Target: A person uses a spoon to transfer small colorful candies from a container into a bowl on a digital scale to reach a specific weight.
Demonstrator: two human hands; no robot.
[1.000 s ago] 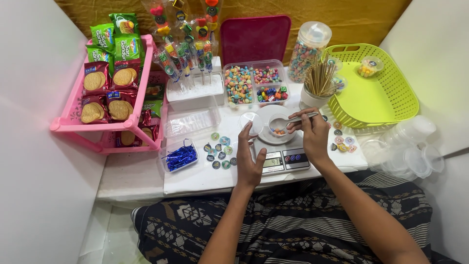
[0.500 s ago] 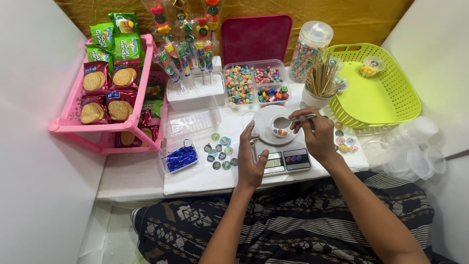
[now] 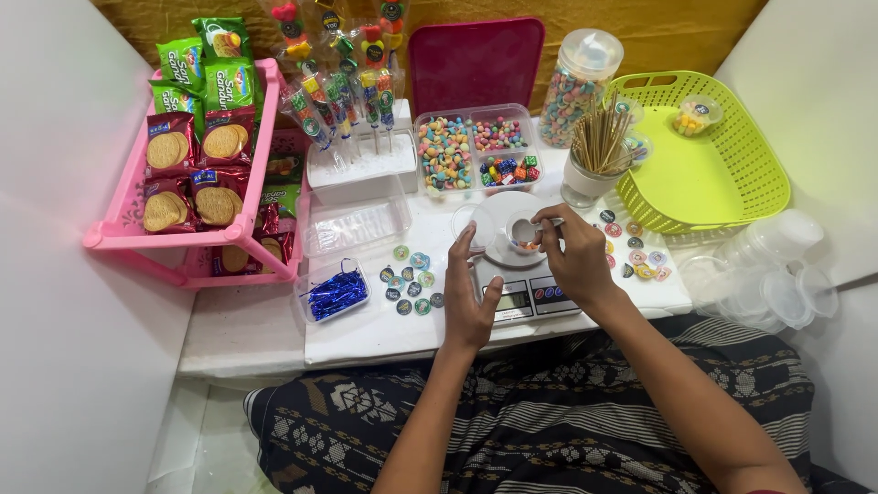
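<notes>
The step in hand looks like portioning sweets into a small clear cup that sits on the white plate of a kitchen scale, near the middle of the table. Left hand rests flat beside the scale, fingers loosely spread, holding nothing. Right hand has fingers pinched on a small spoon (its tip at the cup); next likely calls for a steady tip without spilling
</notes>
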